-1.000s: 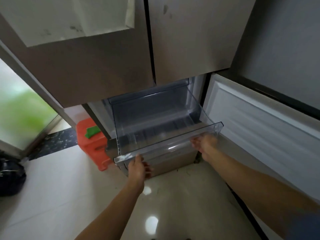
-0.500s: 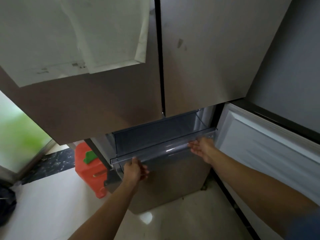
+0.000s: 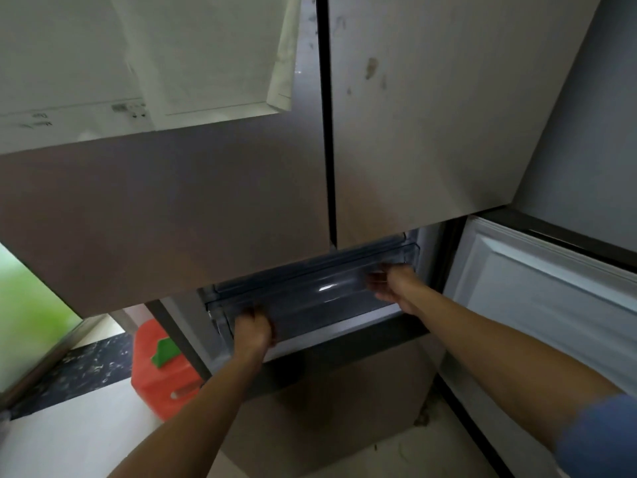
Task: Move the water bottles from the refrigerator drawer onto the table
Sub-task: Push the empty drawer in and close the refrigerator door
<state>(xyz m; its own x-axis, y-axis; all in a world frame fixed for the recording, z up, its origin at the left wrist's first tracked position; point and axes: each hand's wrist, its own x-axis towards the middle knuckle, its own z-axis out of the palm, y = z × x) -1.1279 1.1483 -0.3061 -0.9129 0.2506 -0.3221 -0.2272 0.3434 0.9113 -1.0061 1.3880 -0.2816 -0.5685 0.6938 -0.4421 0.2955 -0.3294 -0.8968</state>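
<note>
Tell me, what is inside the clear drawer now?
The clear drawer is almost fully pushed in. Through its front, held by the left hand and right hand, no bottle shows; its interior is hidden.

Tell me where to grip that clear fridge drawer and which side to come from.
Grip the clear drawer by its front lip, from the front, one hand near each end, as the left hand and right hand do. It is wide and sits nearly flush in the fridge, under the upper doors, so only the front edge is reachable.
</note>
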